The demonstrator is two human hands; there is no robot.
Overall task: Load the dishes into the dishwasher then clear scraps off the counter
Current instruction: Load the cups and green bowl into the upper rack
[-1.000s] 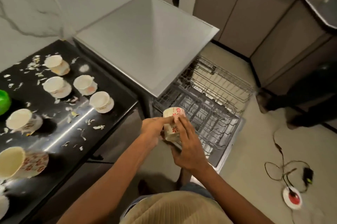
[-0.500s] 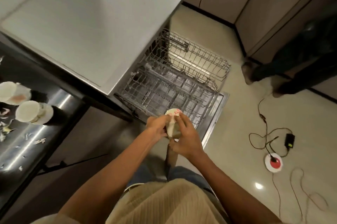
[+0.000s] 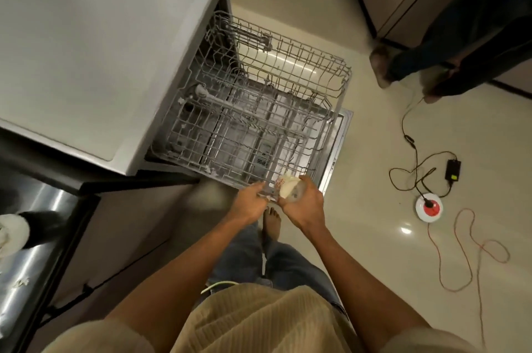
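Note:
A white cup with a red flower pattern (image 3: 283, 187) is tilted on its side in my right hand (image 3: 303, 203), which grips it just over the near rim of the pulled-out lower dishwasher rack (image 3: 218, 134). My left hand (image 3: 249, 201) is beside it to the left, its fingers stretched toward the rack's front wire and apart from the cup. The upper wire rack (image 3: 288, 62) is also pulled out, and both racks hold no dishes. The open door (image 3: 336, 151) lies flat under the lower rack.
The dishwasher's grey top (image 3: 95, 44) fills the upper left. A dark counter (image 3: 34, 252) with a white dish (image 3: 13, 232) and scraps is at the left edge. Another person's feet (image 3: 383, 65) stand at the upper right. Cables and a red-and-white plug disc (image 3: 429, 207) lie on the floor.
My view has swung right and down from the counter to the dishwasher. Both hands held the cup before; now only my right hand grips it and has lowered it to the rack's front edge.

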